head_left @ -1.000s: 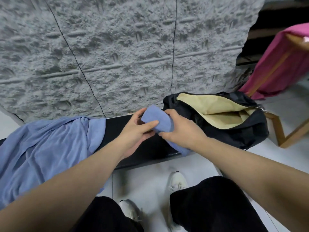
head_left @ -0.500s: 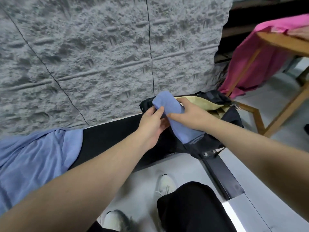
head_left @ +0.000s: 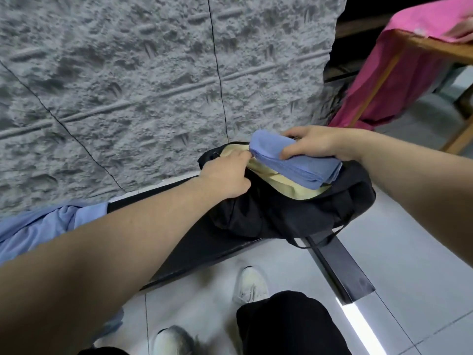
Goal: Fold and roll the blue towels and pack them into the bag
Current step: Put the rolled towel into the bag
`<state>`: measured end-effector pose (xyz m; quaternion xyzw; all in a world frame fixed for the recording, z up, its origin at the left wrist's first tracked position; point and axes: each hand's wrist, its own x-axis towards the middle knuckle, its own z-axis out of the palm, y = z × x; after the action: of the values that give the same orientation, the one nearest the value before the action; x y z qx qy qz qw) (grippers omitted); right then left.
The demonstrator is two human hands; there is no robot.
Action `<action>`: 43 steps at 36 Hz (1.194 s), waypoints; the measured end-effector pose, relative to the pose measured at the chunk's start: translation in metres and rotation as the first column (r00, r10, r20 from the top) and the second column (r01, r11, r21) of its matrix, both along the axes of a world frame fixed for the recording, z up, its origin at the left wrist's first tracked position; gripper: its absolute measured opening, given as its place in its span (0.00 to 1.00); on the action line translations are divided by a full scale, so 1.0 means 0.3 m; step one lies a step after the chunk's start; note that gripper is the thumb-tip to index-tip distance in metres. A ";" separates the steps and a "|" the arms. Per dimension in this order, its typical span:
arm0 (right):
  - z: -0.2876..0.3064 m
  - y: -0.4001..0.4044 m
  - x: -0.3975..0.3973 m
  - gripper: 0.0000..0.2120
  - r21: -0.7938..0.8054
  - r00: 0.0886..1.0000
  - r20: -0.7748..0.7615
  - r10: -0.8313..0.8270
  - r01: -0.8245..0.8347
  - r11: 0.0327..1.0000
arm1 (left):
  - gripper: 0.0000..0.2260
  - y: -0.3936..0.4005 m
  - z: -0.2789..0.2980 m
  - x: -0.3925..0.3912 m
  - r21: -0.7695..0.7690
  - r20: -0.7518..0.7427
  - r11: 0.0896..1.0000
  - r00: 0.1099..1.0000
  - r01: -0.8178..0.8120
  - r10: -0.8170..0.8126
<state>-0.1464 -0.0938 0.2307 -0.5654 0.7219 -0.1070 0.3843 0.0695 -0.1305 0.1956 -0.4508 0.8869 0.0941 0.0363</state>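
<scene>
Packing under way: right grip (head_left: 314, 143) clasping rolled blue towel (head_left: 294, 160) above open bag (head_left: 294, 213), left grip (head_left: 227, 172) pinching its rim; unfolded towels (head_left: 38, 226) remaining.

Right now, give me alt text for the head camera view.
The right hand holds a rolled blue towel over the open black bag, while the left hand grips the bag's opening edge. More blue towels lie to the left.

Pink cloth (head_left: 399, 80), wooden table (head_left: 435, 48).
</scene>
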 end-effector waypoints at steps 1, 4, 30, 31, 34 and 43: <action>-0.004 -0.011 -0.002 0.20 -0.007 1.000 -0.028 0.007 -0.008 1.000 | 0.25 -0.011 -0.010 0.003 -0.024 0.043 1.000 0.999 0.012 -0.011; -0.023 -0.035 0.002 0.23 -0.007 0.992 -0.109 0.061 -0.063 0.998 | 0.20 -0.034 -0.034 0.018 -0.074 0.088 0.996 0.995 0.053 -0.046; -0.180 -0.122 0.267 0.16 0.128 0.863 -0.412 0.293 -0.264 0.956 | 0.15 0.022 -0.106 0.251 -0.312 -0.106 0.830 0.851 0.462 -0.514; -0.176 -0.127 0.264 0.16 0.128 0.890 -0.382 0.247 -0.214 0.968 | 0.16 0.019 -0.105 0.253 -0.312 -0.095 0.824 0.847 0.473 -0.522; -0.166 -0.151 0.254 0.11 0.106 0.977 -0.203 0.064 -0.043 0.993 | 0.16 0.014 -0.099 0.256 -0.303 -0.092 0.805 0.825 0.510 -0.558; -0.211 -0.157 0.333 0.16 0.333 0.782 0.495 -0.379 0.232 0.914 | 0.15 -0.005 -0.128 0.249 -0.229 -0.222 0.846 0.821 0.481 -0.527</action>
<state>-0.0464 -0.1408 0.1674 -0.3309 0.6707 -0.2330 0.6215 0.1442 -0.1321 0.1572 -0.1833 0.9753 0.0703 -0.1013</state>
